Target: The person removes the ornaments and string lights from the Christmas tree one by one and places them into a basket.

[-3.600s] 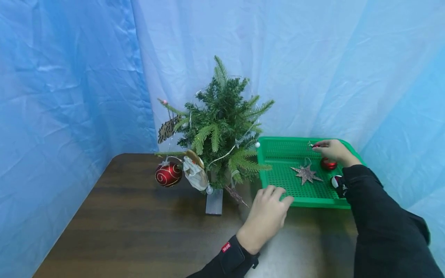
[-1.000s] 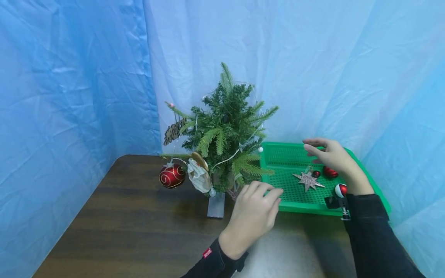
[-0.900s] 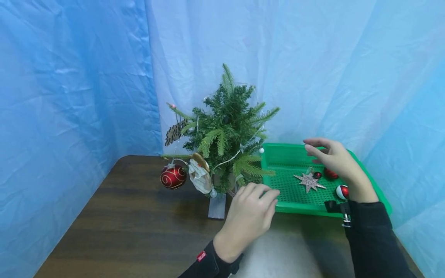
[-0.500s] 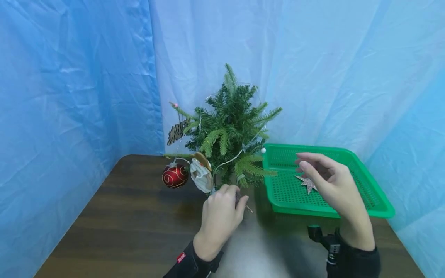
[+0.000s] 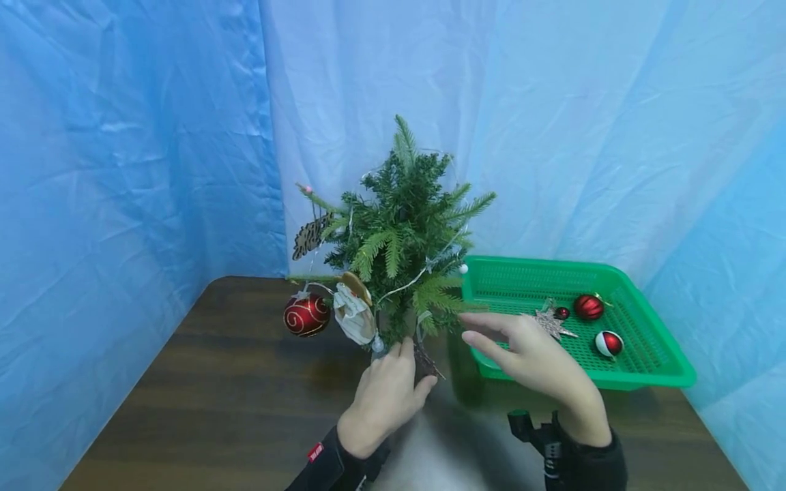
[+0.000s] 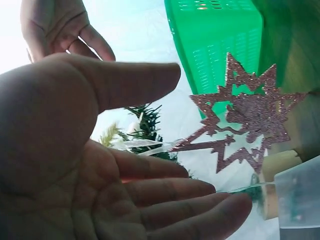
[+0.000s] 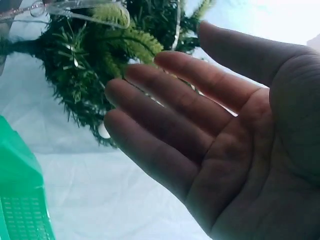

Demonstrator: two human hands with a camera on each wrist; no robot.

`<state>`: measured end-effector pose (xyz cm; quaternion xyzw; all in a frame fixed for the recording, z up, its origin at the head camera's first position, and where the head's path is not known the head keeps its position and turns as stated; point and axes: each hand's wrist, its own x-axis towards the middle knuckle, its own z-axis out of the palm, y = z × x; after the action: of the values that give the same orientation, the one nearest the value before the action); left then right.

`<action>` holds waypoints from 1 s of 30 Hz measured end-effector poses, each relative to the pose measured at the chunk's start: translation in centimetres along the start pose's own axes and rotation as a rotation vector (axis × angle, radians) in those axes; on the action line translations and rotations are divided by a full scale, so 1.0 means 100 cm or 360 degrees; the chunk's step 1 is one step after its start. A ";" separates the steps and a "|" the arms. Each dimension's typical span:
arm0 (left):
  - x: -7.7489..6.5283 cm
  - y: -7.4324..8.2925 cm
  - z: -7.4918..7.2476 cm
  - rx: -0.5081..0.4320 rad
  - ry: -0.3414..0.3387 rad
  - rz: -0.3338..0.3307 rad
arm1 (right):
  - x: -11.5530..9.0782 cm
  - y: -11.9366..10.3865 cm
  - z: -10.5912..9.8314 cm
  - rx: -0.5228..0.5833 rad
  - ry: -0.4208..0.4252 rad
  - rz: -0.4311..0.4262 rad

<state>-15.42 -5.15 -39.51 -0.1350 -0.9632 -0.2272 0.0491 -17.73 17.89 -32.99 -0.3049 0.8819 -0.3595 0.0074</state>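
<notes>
Right hand (image 5: 537,356) has moved left, near tree (image 5: 405,215) and left edge of basket (image 5: 651,379).

— Where are the two hands?
— The left hand (image 5: 385,395) is near the foot of the small Christmas tree (image 5: 410,225), just beside a brownish hanging ornament (image 5: 426,361). The right hand (image 5: 540,356) points toward the tree, before the green plastic basket (image 5: 652,377).
— What does this basket contain?
— One glittery star (image 5: 554,326) and three baubles (image 5: 589,307), one partly white.
</notes>
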 end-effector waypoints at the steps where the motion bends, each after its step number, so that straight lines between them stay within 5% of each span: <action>1: 0.001 -0.001 0.001 0.0009 -0.0027 0.0006 | 0.001 0.000 0.001 -0.0014 -0.0053 0.0008; 7: 0.006 -0.007 0.006 0.0019 -0.0183 0.0001 | 0.000 0.000 0.007 -0.0035 -0.0320 0.0028; 11: 0.010 -0.013 0.012 -0.0044 -0.0275 -0.0010 | 0.008 0.001 0.019 -0.0038 -0.0354 0.0077; 22: 0.019 -0.028 0.021 -0.0137 -0.0244 0.0049 | 0.036 0.012 0.045 -0.0079 -0.0101 0.0138; 30: 0.023 -0.032 0.025 -0.0203 -0.0247 0.0041 | 0.043 0.021 0.051 -0.0023 0.0070 -0.0006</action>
<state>-18.64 -6.17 -42.74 -0.1674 -0.9459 -0.2763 -0.0315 -21.14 13.53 -37.25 -0.2985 0.8839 -0.3598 -0.0148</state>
